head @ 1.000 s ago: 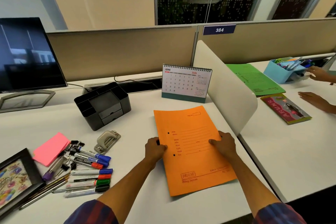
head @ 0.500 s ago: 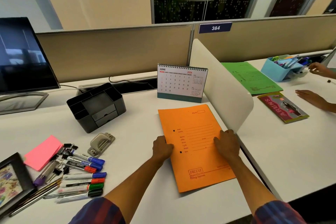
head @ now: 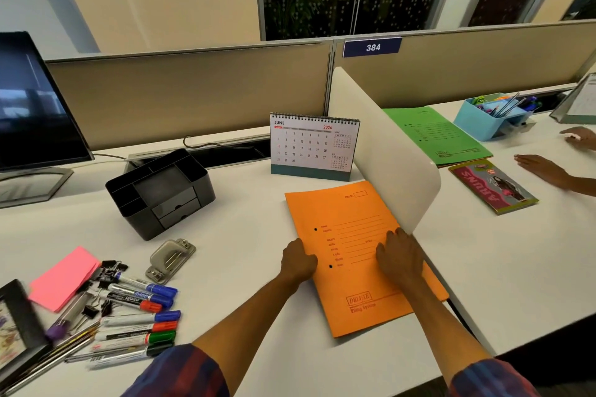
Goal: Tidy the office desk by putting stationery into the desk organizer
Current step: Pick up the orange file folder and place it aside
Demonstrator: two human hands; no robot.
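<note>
Slid toward the white curved divider, flat orange paper folder, left hand gripping its edge, right hand pressing flat-fingered; black plastic desk organizer still unfilled.

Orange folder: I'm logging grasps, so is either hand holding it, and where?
Both. The left hand grips the orange folder at its left edge; the right hand rests on its right side, by the divider.
</note>
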